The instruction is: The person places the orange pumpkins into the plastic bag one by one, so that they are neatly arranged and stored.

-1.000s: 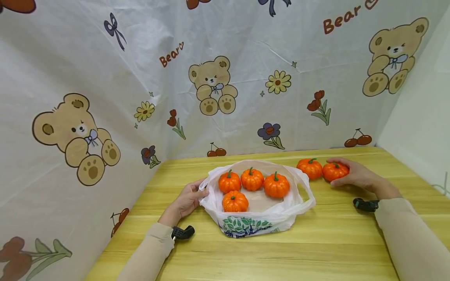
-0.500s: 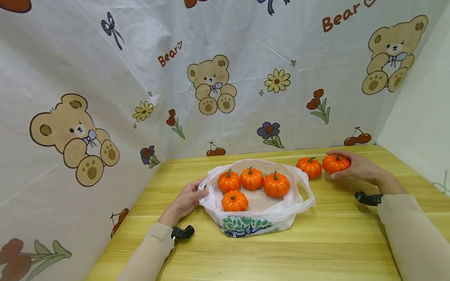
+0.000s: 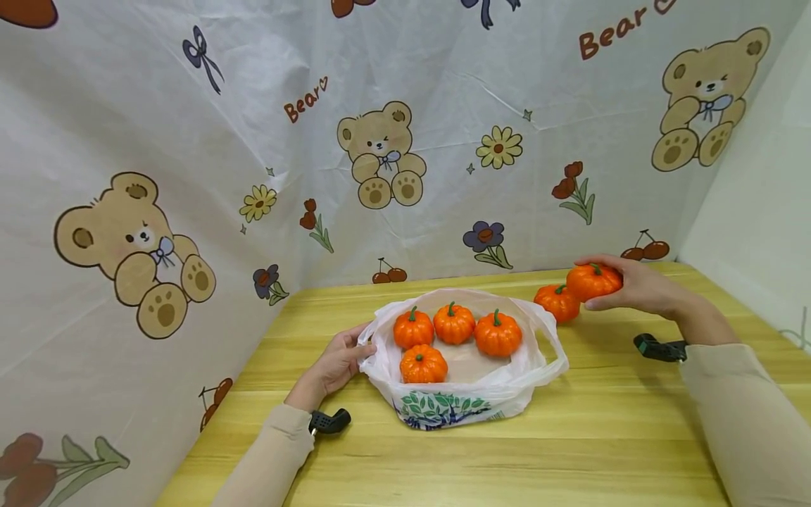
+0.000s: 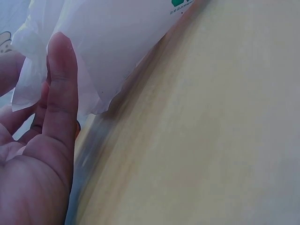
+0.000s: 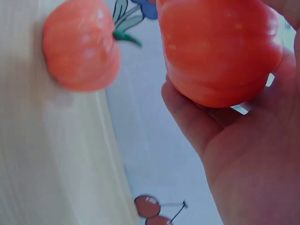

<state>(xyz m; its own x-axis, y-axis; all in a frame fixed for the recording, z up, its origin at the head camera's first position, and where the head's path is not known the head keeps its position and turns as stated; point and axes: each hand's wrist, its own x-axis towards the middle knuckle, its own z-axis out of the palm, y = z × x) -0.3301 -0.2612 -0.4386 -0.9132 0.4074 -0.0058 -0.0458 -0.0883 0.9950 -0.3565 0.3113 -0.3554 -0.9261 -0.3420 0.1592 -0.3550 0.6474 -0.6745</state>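
My right hand [image 3: 646, 287] grips a small orange pumpkin [image 3: 593, 282] with a green stem, held above the table at the back right. In the right wrist view the fingers and thumb wrap the same pumpkin [image 5: 220, 51], clear of the tabletop. Just left of it, a second pumpkin [image 3: 557, 303] rests on the wood. At the table's middle stands a white plastic bag [image 3: 456, 405] with a green leaf print, its mouth spread wide and several pumpkins [image 3: 498, 334] inside. My left hand [image 3: 337, 360] pinches the bag's left rim between thumb and fingers, as the left wrist view confirms.
The light wooden table [image 3: 469, 465] meets a cloth backdrop [image 3: 443, 239] printed with bears and flowers behind and on the left. A plain white wall [image 3: 760, 232] borders the right side. One bag handle loop [image 3: 554, 341] sticks out to the right.
My right hand has lifted the pumpkin off the table and shifted it slightly left, so it now overlaps the resting pumpkin in the head view. The left hand and bag stay put.
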